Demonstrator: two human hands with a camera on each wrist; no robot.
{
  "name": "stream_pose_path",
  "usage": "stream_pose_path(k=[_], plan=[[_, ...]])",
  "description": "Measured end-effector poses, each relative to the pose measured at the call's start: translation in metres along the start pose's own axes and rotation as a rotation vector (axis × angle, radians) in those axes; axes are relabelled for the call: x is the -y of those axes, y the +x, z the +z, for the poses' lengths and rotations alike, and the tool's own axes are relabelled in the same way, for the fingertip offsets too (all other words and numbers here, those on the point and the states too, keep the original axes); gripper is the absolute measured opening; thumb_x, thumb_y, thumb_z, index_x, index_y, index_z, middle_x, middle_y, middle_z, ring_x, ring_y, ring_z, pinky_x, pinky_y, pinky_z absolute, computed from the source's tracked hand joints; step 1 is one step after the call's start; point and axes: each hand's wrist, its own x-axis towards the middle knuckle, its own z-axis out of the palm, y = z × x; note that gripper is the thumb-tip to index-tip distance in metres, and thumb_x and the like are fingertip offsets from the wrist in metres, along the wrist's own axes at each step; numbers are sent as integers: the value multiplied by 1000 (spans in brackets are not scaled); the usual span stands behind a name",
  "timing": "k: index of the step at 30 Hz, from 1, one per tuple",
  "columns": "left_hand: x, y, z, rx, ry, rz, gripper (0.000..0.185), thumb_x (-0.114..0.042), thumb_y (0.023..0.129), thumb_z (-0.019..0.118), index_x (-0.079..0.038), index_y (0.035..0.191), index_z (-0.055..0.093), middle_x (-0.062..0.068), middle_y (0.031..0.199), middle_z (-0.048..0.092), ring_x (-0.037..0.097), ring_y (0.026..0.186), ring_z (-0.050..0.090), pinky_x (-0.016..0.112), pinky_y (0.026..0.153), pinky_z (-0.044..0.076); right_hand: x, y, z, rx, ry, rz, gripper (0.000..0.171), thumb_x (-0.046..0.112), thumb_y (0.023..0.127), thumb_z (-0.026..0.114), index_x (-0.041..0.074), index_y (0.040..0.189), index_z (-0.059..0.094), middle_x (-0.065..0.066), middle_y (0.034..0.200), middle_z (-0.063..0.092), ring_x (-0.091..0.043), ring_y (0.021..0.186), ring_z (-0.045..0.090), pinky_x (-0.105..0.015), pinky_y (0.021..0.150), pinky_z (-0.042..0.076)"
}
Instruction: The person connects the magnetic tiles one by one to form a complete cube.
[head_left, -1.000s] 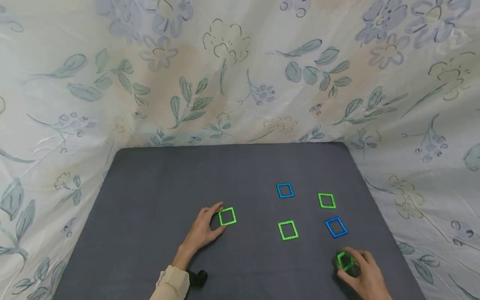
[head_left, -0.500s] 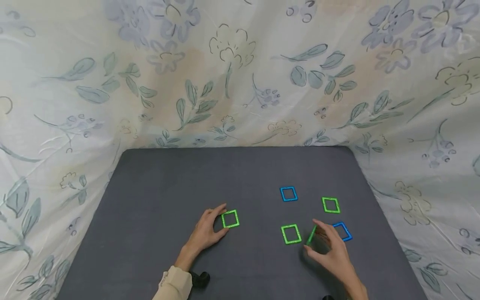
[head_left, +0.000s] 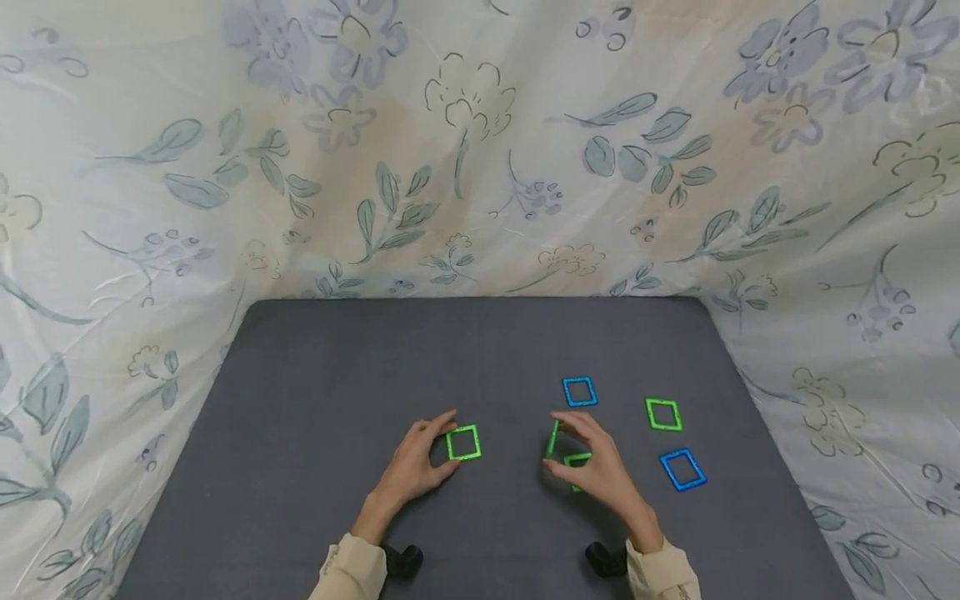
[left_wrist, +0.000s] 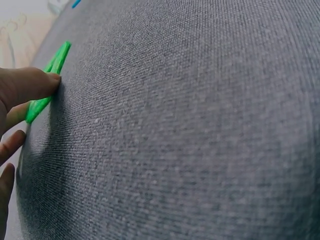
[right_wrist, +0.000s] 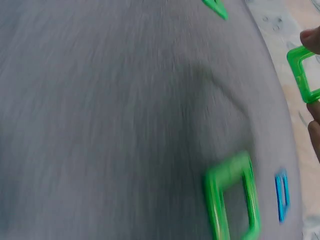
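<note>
On the grey table my left hand (head_left: pixel 414 460) pinches a green square tile (head_left: pixel 464 442) by its edges, between thumb and fingers. The tile is a hollow frame lying flat or nearly so; in the left wrist view my thumb (left_wrist: pixel 37 84) presses its near side. My right hand (head_left: pixel 600 458) holds a second green square tile (head_left: pixel 552 439) on edge, above the table and a short way right of the first. In the right wrist view this raised tile (right_wrist: pixel 298 72) sits between thumb and fingers. Below that hand lies another green tile (head_left: pixel 574 459), partly covered by it.
Right of my right hand lie a green tile (head_left: pixel 663 414) and a blue tile (head_left: pixel 683 470). Another blue tile (head_left: pixel 580 392) lies just beyond it. A floral cloth (head_left: pixel 480 167) hangs behind the table (head_left: pixel 360 358) and along its sides.
My right hand has carried its green tile from the table's near right leftward, over the flat tiles, toward my left hand. The left hand keeps its place on its tile.
</note>
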Motion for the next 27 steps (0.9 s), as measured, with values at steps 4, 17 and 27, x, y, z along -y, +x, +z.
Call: stream_pose_path(k=[4, 17, 27], plan=[[-2, -1, 1, 20, -4, -9, 79, -20, 84, 85, -17, 154, 47, -3, 136, 68, 28, 125, 58, 55, 100, 49, 1, 15, 23, 66, 102, -24, 70, -5, 73, 88, 5, 137, 60, -24, 126, 61, -35, 116, 64, -46, 96, 56], [-2, -2, -1, 17, -15, 2, 79, -20, 84, 86, -15, 153, 48, -2, 135, 69, 30, 124, 58, 56, 101, 49, 6, 42, 67, 269, 152, 2, 68, 0, 81, 84, -4, 142, 54, -25, 133, 61, -38, 124, 61, -53, 99, 53], [0, -1, -3, 28, -12, 0, 81, -20, 84, 86, -15, 154, 47, -1, 135, 69, 30, 125, 58, 56, 101, 49, 2, 45, 80, 337, 242, 42, 69, -3, 84, 80, -7, 145, 49, -28, 134, 58, -43, 127, 60, -51, 106, 49]])
